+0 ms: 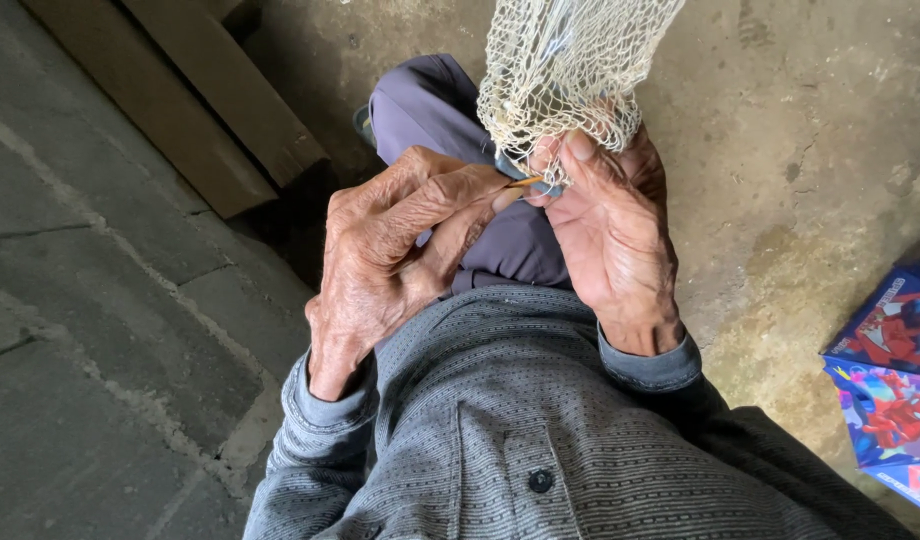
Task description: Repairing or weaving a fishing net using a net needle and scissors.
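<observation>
- Your two hands meet above your lap, just below a pale knotted net [565, 70] that hangs down from the top edge of the view.
- Your right hand [615, 235] grips the net's lower edge: its fingers [580, 150] are curled and pressed together, bunching the mesh against the thumb side of the palm.
- Your left hand [400, 250] comes in from the left. Its fingers [460, 200] are closed together, pinching a thin orange-tan needle [525, 182] at their tips.
- The needle lies almost level, its long axis running left to right, its free tip pointing at the bunched mesh held by your right hand. The tip sits right at the net's bottom edge; you cannot tell from this view whether it has entered a mesh hole.
- A small blue-grey piece [548, 188] shows just beside the needle tip, partly hidden by your right fingers; what it is cannot be made out.
- The net lies up and to the right of your left fingertips, and your right hand is the nearer one, already touching it.
- Under the hands are your knee in purple-grey trousers [440, 110] and the front of your grey patterned shirt [520, 410].
- Off to the left, dark wooden planks [195, 110] rest on the stone floor [90, 330], well apart from the hands.
- At the right edge lie colourful printed packages [895, 370], also well apart.
- Nothing stands between the needle and the net.
</observation>
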